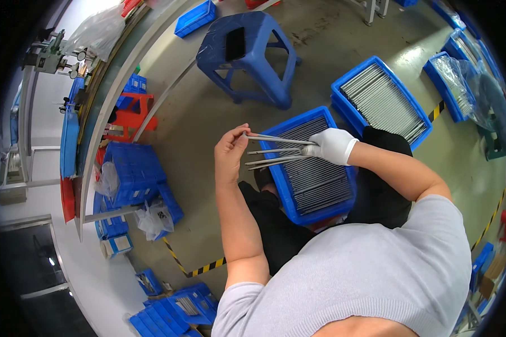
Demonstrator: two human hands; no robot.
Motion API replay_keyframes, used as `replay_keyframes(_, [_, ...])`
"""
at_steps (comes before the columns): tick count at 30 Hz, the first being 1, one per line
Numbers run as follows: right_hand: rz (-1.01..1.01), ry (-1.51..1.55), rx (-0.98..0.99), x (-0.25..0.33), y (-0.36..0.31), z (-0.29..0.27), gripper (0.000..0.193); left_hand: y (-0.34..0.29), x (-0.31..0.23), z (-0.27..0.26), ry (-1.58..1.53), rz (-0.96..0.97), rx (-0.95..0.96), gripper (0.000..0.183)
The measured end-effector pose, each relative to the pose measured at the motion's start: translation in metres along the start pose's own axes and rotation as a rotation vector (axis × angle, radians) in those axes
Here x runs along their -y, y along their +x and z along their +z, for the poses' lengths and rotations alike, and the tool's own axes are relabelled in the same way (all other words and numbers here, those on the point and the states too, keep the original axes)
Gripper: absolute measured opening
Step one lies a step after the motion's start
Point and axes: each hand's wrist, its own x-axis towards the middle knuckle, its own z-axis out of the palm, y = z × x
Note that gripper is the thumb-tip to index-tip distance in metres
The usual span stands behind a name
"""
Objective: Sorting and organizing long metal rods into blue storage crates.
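My right hand, in a white glove, is closed around several thin grey metal rods that fan out to the left. With thumb and fingertips, my bare left hand pinches the far end of the uppermost rod. Directly beneath the held rods is a blue crate filled with rows of similar dark, shiny rods, set between my legs. The gloved fingers hide the rods' right ends.
To the right, a second blue crate holds lighter rods. A blue plastic stool with a black item on its seat stands ahead. Stacked blue bins and a workbench line the left. Yellow-black tape marks the floor.
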Motion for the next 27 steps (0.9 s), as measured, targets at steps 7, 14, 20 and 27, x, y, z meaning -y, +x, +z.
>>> replay_keyframes(7, [-0.028,0.261,0.068,-0.014,0.004,0.002,0.055,0.004,0.006,-0.044,-0.120,0.083,-0.308,0.025])
replay_keyframes(14, [-0.130,-0.103,-0.173,-0.015,-0.001,-0.004,0.041,0.021,0.008,0.039,-0.901,-0.222,-0.354,0.037])
replay_keyframes(20, [-0.078,-0.242,-0.064,-0.025,0.000,-0.017,0.036,0.033,0.019,0.047,-0.712,-0.144,-0.190,0.035])
replay_keyframes(27, [-0.082,-0.329,-0.071,-0.039,0.040,-0.019,0.039,0.032,0.036,0.127,-0.485,-0.162,-0.111,0.027])
